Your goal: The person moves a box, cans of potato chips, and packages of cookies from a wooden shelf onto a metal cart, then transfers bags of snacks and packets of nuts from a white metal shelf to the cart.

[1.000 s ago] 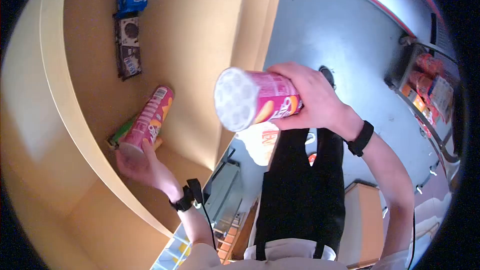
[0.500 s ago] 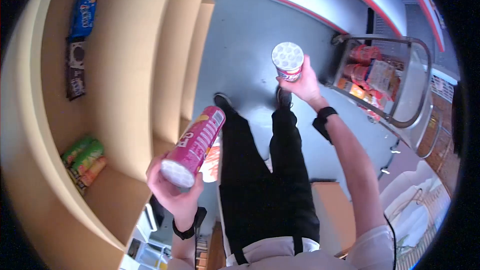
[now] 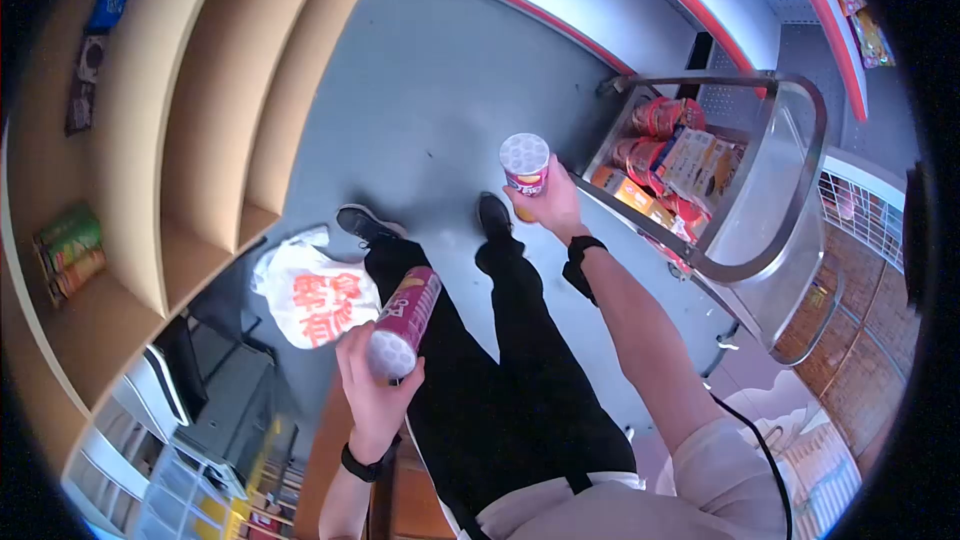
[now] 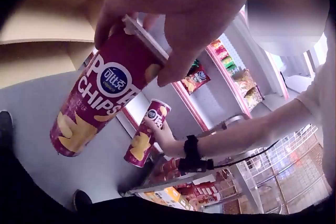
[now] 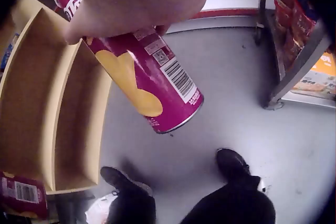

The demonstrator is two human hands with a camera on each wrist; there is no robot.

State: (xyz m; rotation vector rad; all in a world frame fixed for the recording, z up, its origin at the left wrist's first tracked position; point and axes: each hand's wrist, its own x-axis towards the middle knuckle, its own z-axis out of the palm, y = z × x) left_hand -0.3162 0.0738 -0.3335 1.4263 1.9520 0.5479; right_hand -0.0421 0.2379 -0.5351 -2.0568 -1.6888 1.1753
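Note:
My left hand [image 3: 372, 395] grips a purple potato chip can [image 3: 411, 305] round its lidded end. In the left wrist view that can [image 4: 102, 95] shows its white lettering and the chips printed near its base, tilted, with the thumb at the lid. Farther forward, my right hand [image 3: 552, 202] holds a second purple chip can [image 3: 526, 168], its pale dimpled lid facing up. The right wrist view shows this can's lower part [image 5: 152, 85], with a barcode and yellow chips; the fingers wrap its upper half. Both cans are over the floor, between the shelf and the cart.
A wooden shelf unit [image 3: 215, 70] stands at left, with green snack packs [image 3: 70, 245] and a dark biscuit pack [image 3: 86, 80]. On the right is a metal-framed cart [image 3: 800, 220] with red packages [image 3: 665, 120]. A white plastic bag [image 3: 320, 290] lies near the feet.
My left hand has brought its can out of the shelf, over my legs. The right hand has moved its can away from the shelf, toward the cart. The view has turned right.

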